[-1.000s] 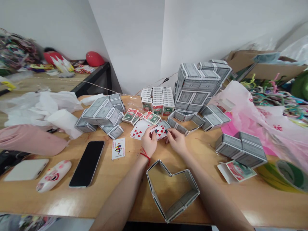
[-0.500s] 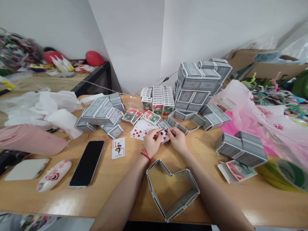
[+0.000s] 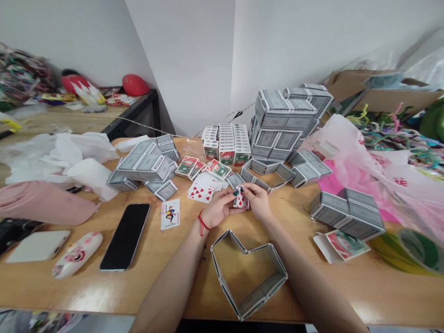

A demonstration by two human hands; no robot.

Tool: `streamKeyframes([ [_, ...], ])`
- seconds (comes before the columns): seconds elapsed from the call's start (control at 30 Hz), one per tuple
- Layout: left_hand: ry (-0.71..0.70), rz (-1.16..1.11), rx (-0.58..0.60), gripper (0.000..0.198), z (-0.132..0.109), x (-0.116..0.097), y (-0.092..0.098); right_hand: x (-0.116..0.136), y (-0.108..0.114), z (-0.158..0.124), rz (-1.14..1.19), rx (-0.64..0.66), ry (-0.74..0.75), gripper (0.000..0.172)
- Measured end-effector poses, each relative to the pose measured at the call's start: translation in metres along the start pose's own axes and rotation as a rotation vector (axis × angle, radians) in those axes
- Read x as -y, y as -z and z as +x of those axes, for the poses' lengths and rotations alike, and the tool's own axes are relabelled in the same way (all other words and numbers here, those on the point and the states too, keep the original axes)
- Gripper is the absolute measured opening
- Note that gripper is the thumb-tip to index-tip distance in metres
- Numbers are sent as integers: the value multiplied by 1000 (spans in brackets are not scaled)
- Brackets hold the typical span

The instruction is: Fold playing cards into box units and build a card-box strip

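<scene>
Both hands meet over the middle of the table around a playing card [image 3: 242, 202] with red hearts. My left hand [image 3: 219, 206], with a red cord at the wrist, is closed on the card's left side. My right hand [image 3: 257, 200] pinches its upper right edge. Whether one card or more is held, I cannot tell. Just beyond lie loose face-up cards [image 3: 202, 187], partly behind my left hand. A heart-shaped frame of folded cards [image 3: 265, 294] stands between my forearms. Left of my hands a joker card [image 3: 170, 214] lies flat.
Stacked folded-card blocks [image 3: 284, 118] rise at the back right, beside rows of card boxes [image 3: 226, 143]. Another card structure [image 3: 144, 162] stands left. A phone [image 3: 125, 237] lies front left. On the right are a card block [image 3: 348, 212], an open card box [image 3: 342, 245] and tape [image 3: 412, 252].
My left hand has turned and shifted slightly lower, its fingers now under the card. The card is tipped more upright, with its hearts showing. The things on the table stay put.
</scene>
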State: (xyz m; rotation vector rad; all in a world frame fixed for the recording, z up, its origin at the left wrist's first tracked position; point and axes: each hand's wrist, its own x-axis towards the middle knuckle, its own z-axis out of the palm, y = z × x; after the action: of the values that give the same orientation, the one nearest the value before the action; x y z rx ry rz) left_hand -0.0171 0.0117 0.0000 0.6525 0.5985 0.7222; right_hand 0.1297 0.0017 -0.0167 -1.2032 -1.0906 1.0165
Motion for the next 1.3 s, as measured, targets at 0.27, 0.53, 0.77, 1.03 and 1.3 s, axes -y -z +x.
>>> streamKeyframes([
  [0.27, 129, -82, 94, 22, -3, 0, 2, 1, 1, 0, 128, 47, -18, 15],
  [0.53, 52, -34, 67, 24, -3, 0, 0, 5, -1, -1, 227, -7, -153, 23],
  [0.77, 26, 42, -5, 21, -4, -2, -8, 0, -1, 0, 265, 3, -159, 22],
  [1.03, 18, 51, 5, 21, -4, -2, -8, 2, -4, -1, 309, -4, -156, 22],
  [1.3, 21, -33, 8, 26, -3, -1, -3, 3, -2, -1, 350, 9, -154, 23],
])
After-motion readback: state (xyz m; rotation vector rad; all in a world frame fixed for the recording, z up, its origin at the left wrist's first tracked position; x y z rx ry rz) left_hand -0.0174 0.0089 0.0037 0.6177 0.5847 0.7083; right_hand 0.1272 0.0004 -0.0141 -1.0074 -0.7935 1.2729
